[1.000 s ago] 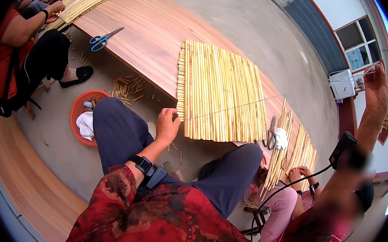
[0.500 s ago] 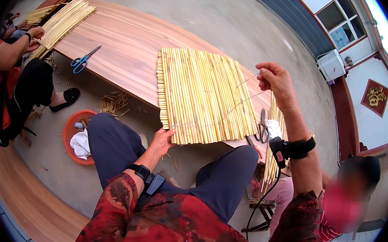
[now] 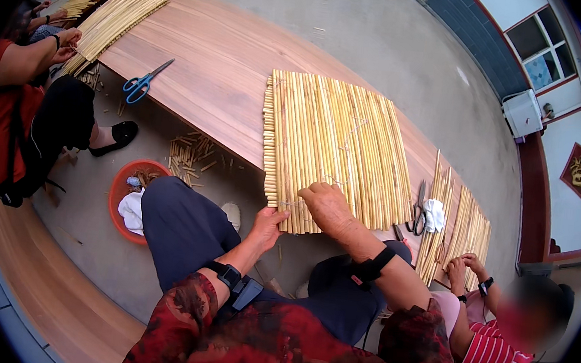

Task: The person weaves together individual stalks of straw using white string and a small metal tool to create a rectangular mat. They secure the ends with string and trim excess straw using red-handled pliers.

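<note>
A mat of pale yellow stalks (image 3: pixel 329 140) laid side by side lies across the table, its near edge over my knees. My left hand (image 3: pixel 267 226) grips the mat's near left corner, thumb on top and the other fingers underneath. Low on the mat, just right of that corner, my right hand (image 3: pixel 328 209) is closed on a thin thread, its fingertips mostly hidden by the hand. Loose loops of thread (image 3: pixel 359 125) lie across the stalks.
Blue-handled scissors (image 3: pixel 140 85) lie on the wooden table (image 3: pixel 211 57) at left, black scissors (image 3: pixel 419 210) and a white cloth (image 3: pixel 433 215) at right. An orange basin (image 3: pixel 115 197) and cut stalk pieces (image 3: pixel 189 155) are on the floor. Co-workers handle stalks at both sides.
My right hand has come down and left from its raised place, where it drew the thread taut, to the mat's near edge. My left hand still grips the corner. The view has shifted.
</note>
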`<state>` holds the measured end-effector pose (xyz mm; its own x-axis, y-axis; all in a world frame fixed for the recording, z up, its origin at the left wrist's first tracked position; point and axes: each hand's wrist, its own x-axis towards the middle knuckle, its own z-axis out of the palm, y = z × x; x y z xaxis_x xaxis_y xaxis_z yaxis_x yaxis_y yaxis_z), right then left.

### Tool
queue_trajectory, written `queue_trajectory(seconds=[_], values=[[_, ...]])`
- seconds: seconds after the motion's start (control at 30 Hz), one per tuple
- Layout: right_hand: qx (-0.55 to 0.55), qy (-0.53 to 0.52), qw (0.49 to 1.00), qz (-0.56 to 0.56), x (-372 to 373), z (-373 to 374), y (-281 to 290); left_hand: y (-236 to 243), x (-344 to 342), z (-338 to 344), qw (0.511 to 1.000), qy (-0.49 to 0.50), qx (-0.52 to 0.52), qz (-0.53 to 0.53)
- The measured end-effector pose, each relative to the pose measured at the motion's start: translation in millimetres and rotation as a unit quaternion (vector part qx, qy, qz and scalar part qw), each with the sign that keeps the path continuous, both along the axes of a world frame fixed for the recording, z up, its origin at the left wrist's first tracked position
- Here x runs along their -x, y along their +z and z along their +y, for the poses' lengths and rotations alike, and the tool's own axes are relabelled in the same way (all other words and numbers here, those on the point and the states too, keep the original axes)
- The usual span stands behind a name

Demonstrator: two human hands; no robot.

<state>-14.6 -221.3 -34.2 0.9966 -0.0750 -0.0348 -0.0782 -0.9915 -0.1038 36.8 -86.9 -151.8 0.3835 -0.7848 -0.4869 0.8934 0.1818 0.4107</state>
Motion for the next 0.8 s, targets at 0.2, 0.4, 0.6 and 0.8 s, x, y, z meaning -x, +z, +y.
queue_trajectory(seconds=[0.2,0.4,0.6,0.8], values=[[0.064,-0.031,0.997,0.001,2.3,11.6,-31.9,3.1,2.9,1.1,1.000,0.007,0.002,-0.016],[-0.051,-0.067,0.996,-0.002,-1.0,5.2,-32.0,-2.1,2.1,-2.8,1.000,0.000,-0.007,-0.023],[-0.376,-0.175,0.891,0.185,-10.2,10.0,4.2,-9.9,-1.8,-4.3,0.997,0.045,-0.001,-0.061],[-0.514,-0.161,0.841,-0.036,-12.8,18.0,-32.9,-11.2,2.1,-10.3,0.993,0.050,-0.009,-0.105]])
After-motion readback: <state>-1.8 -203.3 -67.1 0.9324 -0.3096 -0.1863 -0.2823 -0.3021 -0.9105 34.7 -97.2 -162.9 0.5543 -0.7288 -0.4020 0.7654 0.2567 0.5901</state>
